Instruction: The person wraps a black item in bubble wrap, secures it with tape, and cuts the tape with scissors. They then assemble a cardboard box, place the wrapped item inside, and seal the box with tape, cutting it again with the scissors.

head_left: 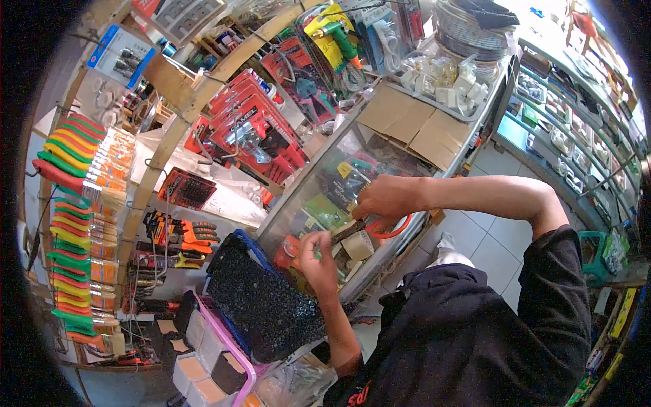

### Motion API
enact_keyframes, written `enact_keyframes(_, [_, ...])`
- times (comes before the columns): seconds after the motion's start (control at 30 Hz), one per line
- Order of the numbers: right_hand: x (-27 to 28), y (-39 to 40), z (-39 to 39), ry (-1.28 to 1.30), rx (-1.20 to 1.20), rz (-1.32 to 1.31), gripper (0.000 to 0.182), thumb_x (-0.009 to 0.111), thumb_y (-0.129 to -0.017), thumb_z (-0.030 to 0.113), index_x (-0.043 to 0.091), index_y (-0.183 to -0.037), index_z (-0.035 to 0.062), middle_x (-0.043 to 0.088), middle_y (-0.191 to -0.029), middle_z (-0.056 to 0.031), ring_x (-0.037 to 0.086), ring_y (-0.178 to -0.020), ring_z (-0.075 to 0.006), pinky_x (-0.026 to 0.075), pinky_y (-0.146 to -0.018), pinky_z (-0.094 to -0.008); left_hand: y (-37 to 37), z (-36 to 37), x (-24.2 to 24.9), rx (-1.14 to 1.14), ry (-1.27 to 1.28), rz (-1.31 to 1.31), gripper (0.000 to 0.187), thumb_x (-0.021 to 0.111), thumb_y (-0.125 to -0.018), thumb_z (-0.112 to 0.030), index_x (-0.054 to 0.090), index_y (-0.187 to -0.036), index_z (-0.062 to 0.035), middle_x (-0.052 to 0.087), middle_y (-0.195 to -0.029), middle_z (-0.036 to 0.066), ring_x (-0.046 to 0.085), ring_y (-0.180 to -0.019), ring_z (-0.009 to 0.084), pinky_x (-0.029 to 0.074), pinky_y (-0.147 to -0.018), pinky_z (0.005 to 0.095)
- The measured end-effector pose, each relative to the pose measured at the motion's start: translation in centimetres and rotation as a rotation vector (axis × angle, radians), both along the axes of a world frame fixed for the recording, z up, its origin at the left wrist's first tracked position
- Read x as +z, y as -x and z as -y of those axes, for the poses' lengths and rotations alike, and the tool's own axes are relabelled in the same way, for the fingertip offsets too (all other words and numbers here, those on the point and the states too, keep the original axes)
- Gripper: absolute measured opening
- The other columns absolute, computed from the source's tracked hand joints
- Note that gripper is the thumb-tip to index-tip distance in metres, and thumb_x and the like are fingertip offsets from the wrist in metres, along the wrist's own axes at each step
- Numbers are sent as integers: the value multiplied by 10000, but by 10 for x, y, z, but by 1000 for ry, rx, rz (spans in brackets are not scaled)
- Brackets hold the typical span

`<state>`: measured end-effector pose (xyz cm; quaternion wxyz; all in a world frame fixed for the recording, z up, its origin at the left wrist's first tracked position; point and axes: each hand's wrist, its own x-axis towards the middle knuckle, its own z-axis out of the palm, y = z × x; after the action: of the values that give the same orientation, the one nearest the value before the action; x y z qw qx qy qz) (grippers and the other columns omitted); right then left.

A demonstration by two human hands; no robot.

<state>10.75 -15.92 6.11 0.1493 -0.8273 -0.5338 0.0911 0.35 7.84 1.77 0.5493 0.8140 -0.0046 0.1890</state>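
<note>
My right hand (388, 198) is closed around a pair of scissors with orange handles (390, 229), over the glass display case (308, 169). Their dark blades (346, 233) point toward my left hand (317, 263). The fingers of that left hand are curled together close to the blade tips, with a small greenish spot between them; I cannot tell what they hold. Boxes and packets, one of them green (327, 210), show through the glass below both hands.
A blue tray heaped with small black pieces (264, 305) sits beside my left forearm, next to a pink basket of boxes (215, 339). Flattened cardboard (410, 122) lies on the case. Paintbrushes (71, 159) and carded tools (251, 129) hang along the rack.
</note>
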Motion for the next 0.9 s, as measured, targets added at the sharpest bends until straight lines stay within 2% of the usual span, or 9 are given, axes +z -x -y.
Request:
enact_keyframes(0.13, [-4, -2, -2, -27, -30, 8, 511, 787, -797, 433, 669, -1172, 107, 707, -996, -146, 681, -965, -369, 542, -786, -477, 13, 19, -15, 201, 328, 104, 509, 664, -1008, -275, 457, -1399, -24, 605, -1256, 159, 551, -1221, 269, 417, -1063, 404])
enact_keyframes(0.23, [-6, -5, -1, -39, -21, -27, 504, 781, -805, 411, 665, -1200, 121, 705, -1015, -147, 680, -966, -369, 540, -787, -481, 28, 26, -58, 106, 358, -10, 743, 681, -997, -223, 195, -1545, -104, 554, -1336, 211, 560, -1221, 299, 413, -1068, 418])
enact_keyframes(0.33, [-11, -6, -1, -49, -46, -21, 487, 776, -806, 411, 665, -1181, 121, 697, -1011, -148, 676, -965, -374, 538, -792, -487, 37, 40, -66, -80, 400, -79, 808, 702, -978, -166, 145, -1561, -124, 548, -1355, 228, 565, -1210, 288, 412, -1063, 410])
enact_keyframes(0.47, [-9, -9, 4, -73, -72, -10, 485, 769, -807, 432, 658, -1150, 108, 686, -1005, -150, 669, -969, -384, 535, -802, -493, 30, 36, -64, -76, 373, -47, 841, 722, -961, -152, 135, -1562, -112, 572, -1309, 245, 588, -1182, 290, 447, -1034, 404])
enact_keyframes(0.6, [-11, -3, 12, -241, -182, 95, 633, 728, -829, 585, 608, -1173, 67, 695, -971, -230, 673, -952, -456, 537, -799, -546, 34, 21, -42, -11, 179, -30, 951, 771, -921, -318, 120, -1588, -129, 583, -1296, 231, 599, -1163, 329, 500, -962, 455])
enact_keyframes(0.7, [-25, -9, 20, -154, -339, -2, 757, 700, -837, 641, 522, -1277, 51, 617, -1091, -267, 657, -961, -464, 535, -792, -536, 37, 4, -32, -29, -15, -65, 943, 778, -902, -270, 162, -1606, -149, 613, -1262, 249, 623, -1140, 339, 502, -934, 458])
enact_keyframes(0.77, [-53, -15, 24, -167, -460, 3, 758, 682, -848, 646, 517, -1267, 36, 616, -1095, -274, 662, -961, -466, 544, -792, -538, 36, 0, -18, 13, -232, -177, 918, 775, -886, -203, 207, -1604, -140, 540, -1354, 249, 601, -1188, 366, 490, -970, 481])
enact_keyframes(0.83, [-54, -7, 24, -82, -606, -64, 719, 657, -876, 602, 512, -1269, 17, 615, -1109, -297, 671, -952, -475, 559, -807, -535, 34, -3, -6, 107, -493, -351, 896, 773, -863, -134, 254, -1593, -112, 370, -1571, 230, 535, -1307, 401, 465, -1063, 513])
enact_keyframes(0.9, [-89, -10, 23, -37, -627, -33, 678, 630, -895, 568, 529, -1318, 47, 626, -1167, -280, 664, -1050, -426, 567, -831, -520, 28, -6, -6, 98, -483, -431, 936, 789, -809, -57, 273, -1588, -113, 406, -1549, 239, 537, -1303, 404, 473, -1041, 511])
